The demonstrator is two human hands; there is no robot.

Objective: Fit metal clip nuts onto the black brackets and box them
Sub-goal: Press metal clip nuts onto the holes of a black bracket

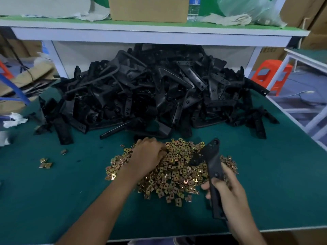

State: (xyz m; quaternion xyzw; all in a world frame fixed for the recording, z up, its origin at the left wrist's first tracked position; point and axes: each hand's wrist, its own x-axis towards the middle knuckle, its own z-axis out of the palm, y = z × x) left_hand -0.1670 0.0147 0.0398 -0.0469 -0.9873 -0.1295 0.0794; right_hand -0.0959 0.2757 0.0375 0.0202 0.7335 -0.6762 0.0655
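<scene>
The right hand [228, 193] has its fingers clamped round a black bracket [211, 161] over the clip nuts [177, 175]. The left hand [148, 154] has its fingers curled into them, perhaps pinching one.

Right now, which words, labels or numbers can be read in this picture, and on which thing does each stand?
No text can be read.
Carton at the right: dark print, too blurred to read.
Bottle on the shelf: label too blurred to read.

Golden clip nuts [177, 172] heaped near piled black brackets [150, 89] (one bracket [213, 165] raised).
</scene>
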